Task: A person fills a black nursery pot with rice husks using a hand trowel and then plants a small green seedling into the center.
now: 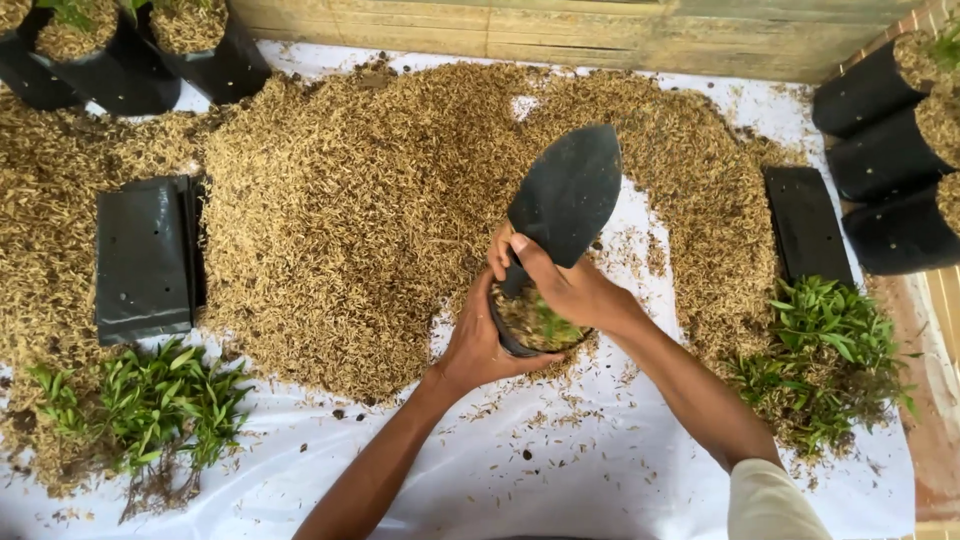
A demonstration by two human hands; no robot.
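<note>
in the middle of the frame a small black grow bag (535, 325) stood on the white sheet (560, 470), filled with husk mix and showing a small green seedling (555, 325) near its right rim. the left hand (480, 335) was cupped around the bag's left side, fingers curled against its wall and holding it, thumb up at the rim. the right hand (565, 285) came in from the lower right and gripped the handle of a black trowel (565, 195), fingers wrapped tight around it just above the bag's mouth; the trowel's broad blade pointed up toward the top centre of the frame, over the husk. a big heap of tan rice husk (350, 220) covered the sheet from the upper left across to the right of centre. at left centre lay a flat stack of empty black bags (145, 255), and another flat stack of black bags (805, 225) lay at right centre. a bundle of green seedlings with bare roots (150, 405) lay at lower left, and a second clump of seedlings (825, 365) at lower right. filled black bags (120, 50) stood at the upper left corner, and 3 more filled bags (890, 160) lined the right edge. a wooden board wall (560, 30) ran along the top.
</note>
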